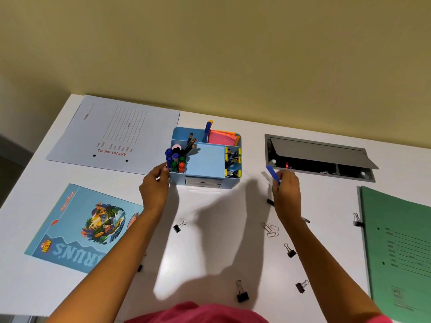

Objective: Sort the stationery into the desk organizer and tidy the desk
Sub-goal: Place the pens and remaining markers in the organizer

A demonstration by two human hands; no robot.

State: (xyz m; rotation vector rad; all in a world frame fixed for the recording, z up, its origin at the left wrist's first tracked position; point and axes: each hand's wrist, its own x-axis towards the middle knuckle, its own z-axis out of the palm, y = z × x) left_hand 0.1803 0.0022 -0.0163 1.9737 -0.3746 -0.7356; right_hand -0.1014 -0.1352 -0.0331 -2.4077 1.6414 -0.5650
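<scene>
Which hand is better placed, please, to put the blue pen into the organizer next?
The right hand: its fingers pinch the blue pen just beside the organizer, while the left hand holds the organizer's left side.

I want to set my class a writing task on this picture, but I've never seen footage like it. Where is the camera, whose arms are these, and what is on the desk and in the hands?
There is no machine here: a person wears one wide-angle camera on the head, looking forward and down, so the two arms reaching in from below are the wearer's own. The left hand holds the front left corner of a blue desk organizer, which carries markers, pencils and sticky notes. The right hand pinches what looks like a blue pen. On the white desk lie loose binder clips, paper clips, a green folder, a pale file cover and a picture booklet.
</scene>
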